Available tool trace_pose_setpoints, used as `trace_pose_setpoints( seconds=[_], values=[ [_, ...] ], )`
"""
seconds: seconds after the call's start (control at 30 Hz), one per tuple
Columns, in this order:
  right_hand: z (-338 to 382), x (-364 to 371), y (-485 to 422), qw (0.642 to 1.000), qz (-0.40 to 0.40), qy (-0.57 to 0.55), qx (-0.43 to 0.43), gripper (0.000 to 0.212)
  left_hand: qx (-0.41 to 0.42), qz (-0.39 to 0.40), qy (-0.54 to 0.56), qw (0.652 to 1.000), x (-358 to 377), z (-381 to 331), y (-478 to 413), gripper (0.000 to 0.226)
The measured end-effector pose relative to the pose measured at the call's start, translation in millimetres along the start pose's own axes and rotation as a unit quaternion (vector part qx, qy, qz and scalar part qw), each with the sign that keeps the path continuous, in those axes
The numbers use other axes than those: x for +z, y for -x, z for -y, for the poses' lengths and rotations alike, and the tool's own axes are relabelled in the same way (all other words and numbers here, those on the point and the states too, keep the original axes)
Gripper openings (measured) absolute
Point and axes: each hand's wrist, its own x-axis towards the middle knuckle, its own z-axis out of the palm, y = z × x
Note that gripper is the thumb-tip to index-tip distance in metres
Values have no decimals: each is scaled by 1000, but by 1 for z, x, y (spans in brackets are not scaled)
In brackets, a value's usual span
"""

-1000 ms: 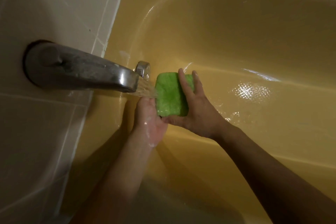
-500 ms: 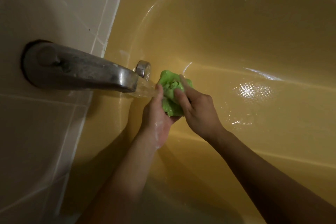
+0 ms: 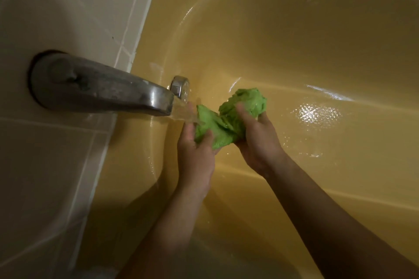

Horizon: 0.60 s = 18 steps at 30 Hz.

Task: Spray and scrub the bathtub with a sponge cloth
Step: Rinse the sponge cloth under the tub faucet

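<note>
Bathtub: the glossy yellow enamel bathtub fills most of the view, its curved end wall rising behind the fingertips and its floor lying below both hands.
Sponge cloth: the crumpled bright green sponge cloth is stretched between the two hands, above the tub floor, one end bunched above the right fingers and the other wrapped under the left fingers.
Left hand: the left hand closes its fingers around the near end of the cloth, right where the stream lands.
Right hand: the right hand clenches the far, balled-up end, fingers curled over the green folds.
Water: a clear stream of running water pours onto the cloth and the left fingertips.
Spout: the dull grey metal tub spout juts from the wall, its mouth just beside the left fingertips.
Overflow plate: a small round chrome overflow plate sits on the tub's end wall, just past the spout mouth.
Wall: pale cream ceramic wall tiles with white grout lines run left of the hands.
Tub floor: a wet textured patch shines to the right of the right fingers, with droplets scattered near it.
</note>
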Motion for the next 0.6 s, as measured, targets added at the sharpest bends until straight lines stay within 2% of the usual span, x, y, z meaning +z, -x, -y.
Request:
trace_pose_setpoints(
  seconds=[0.1,0.2,0.3,0.33,0.37,0.47,0.5,0.53,0.57,0.6],
  values=[
    [-9,-3,-4,999,-26,18,-19,41,24,-8,-1,1000,0,-4,8,86],
    [-12,-4,-6,999,-35,9,-13,34,20,-20,-15,999,-4,3,8,76],
    [-6,-8,-6,999,16,-29,-4,38,-132,-36,56,989,-11,0,-2,91],
    [-2,-9,-5,999,41,-31,0,39,-176,-15,83,981,-13,-1,-7,83],
    [-1,-10,-5,998,55,-23,4,40,-199,13,93,976,-14,-4,-10,65],
    [-1,-13,-8,998,39,40,3,41,-185,10,42,982,-12,-5,-14,25],
    [-1,-13,-8,997,10,81,-1,49,-168,1,29,985,-11,-4,-14,19],
    [-2,-12,-8,989,-29,145,-10,67,-151,-1,20,988,-10,-2,-14,15],
    [-3,-12,-8,974,-62,217,-28,86,-135,4,13,991,-9,-2,-13,14],
    [-4,-12,-6,952,-93,286,-55,97,-124,11,6,992,-9,-2,-13,13]
  ],
)
